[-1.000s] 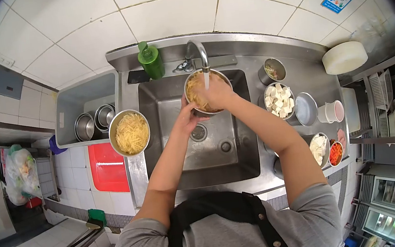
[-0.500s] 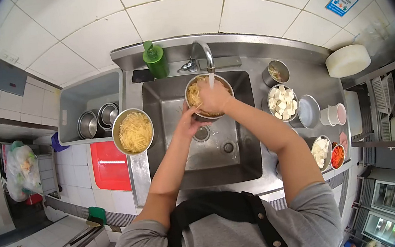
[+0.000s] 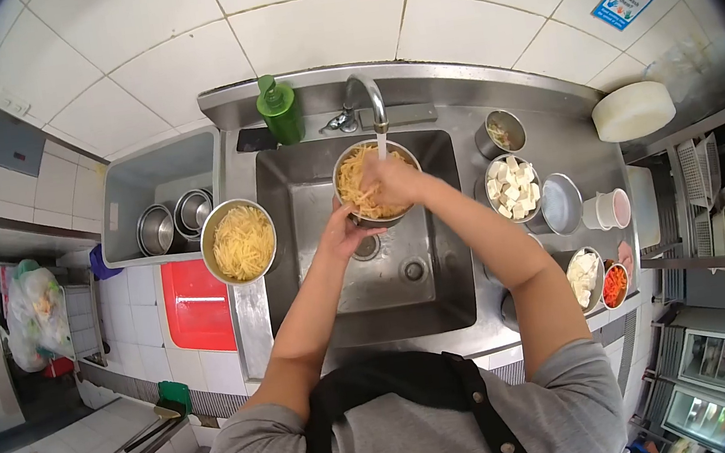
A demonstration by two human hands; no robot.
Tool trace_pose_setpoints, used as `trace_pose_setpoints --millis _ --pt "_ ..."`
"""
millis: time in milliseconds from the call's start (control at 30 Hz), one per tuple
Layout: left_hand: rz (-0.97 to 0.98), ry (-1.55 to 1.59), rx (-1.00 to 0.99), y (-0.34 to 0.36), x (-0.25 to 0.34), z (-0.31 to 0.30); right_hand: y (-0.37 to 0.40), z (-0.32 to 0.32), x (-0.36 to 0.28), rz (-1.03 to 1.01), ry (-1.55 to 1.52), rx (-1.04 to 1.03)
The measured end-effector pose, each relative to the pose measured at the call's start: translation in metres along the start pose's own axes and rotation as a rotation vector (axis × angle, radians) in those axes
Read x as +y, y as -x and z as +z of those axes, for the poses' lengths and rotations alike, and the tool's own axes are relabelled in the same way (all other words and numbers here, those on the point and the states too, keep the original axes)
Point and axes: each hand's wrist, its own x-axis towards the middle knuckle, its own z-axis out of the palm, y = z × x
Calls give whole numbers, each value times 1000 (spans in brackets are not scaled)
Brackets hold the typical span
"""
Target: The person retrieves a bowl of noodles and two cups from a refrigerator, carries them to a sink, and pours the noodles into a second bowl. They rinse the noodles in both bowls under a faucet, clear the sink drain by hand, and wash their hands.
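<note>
Water runs from the faucet (image 3: pixel 376 102) into a round metal bowl (image 3: pixel 414 156) of pale yellow strips (image 3: pixel 351 176), held over the sink (image 3: pixel 335 298). My left hand (image 3: pixel 347 234) grips the bowl's lower left side, thumb near the rim. Inside the bowl, my right hand (image 3: pixel 393 181) is among the strips; its fingertips are partly hidden by them. Left of the sink stands a second metal bowl heaped with similar strips (image 3: pixel 243 243).
A green pump bottle (image 3: pixel 280 112) stands behind the sink. On the right counter are bowls of white cubes (image 3: pixel 513 187), white pieces (image 3: pixel 583 279) and red pieces (image 3: pixel 615 285), plus white cups (image 3: pixel 607 210). At left, a grey bin (image 3: pixel 118 207) holds metal bowls above a red lid (image 3: pixel 199 306).
My right hand has shifted within the bowl, uncovering more strips on its left side. The whole view has moved slightly. My left hand keeps its place on the bowl.
</note>
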Motion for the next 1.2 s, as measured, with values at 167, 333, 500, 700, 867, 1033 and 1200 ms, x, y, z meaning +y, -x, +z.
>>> trace_pose_setpoints --millis 167,333,500,700,867,1033,1200 --pt "58 -108 96 16 5 30 6 28 18 -33 126 382" --pt "81 -199 127 24 3 35 21 25 9 -24 -47 104" --pt "54 -109 190 31 -1 33 20 8 -13 -265 46 116" --pt "14 -48 125 22 -5 27 20 31 -1 -74 40 167" --pt "60 -110 132 23 -8 28 22 55 3 -138 -7 242" --pt "40 -180 140 24 -1 37 18 22 12 34 -385 409" --pt "44 -186 134 30 -2 40 -15 3 21 329 -392 262"
